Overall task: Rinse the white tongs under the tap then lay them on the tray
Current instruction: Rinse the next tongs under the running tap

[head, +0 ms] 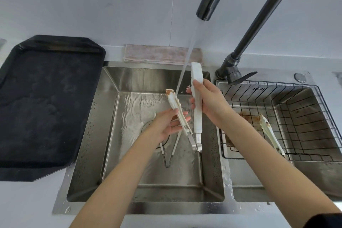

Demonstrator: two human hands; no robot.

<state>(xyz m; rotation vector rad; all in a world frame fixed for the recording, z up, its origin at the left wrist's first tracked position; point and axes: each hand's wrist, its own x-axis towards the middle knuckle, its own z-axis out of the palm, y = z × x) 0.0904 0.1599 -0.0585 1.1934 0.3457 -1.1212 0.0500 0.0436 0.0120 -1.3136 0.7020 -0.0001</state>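
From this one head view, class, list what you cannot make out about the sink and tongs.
- Second tongs on the sink floor: tips hidden under the left hand.
- Drain: mostly covered by that hand.
- Tap: arch cut off by the top edge.
- Tongs in the basket: handle end blurred.

A single head-worn camera looks forward and steeply down, close above the left hand (166,126) and right hand (209,103). Beyond them rises the wall (92,5); the forearms enter from the bottom edge.
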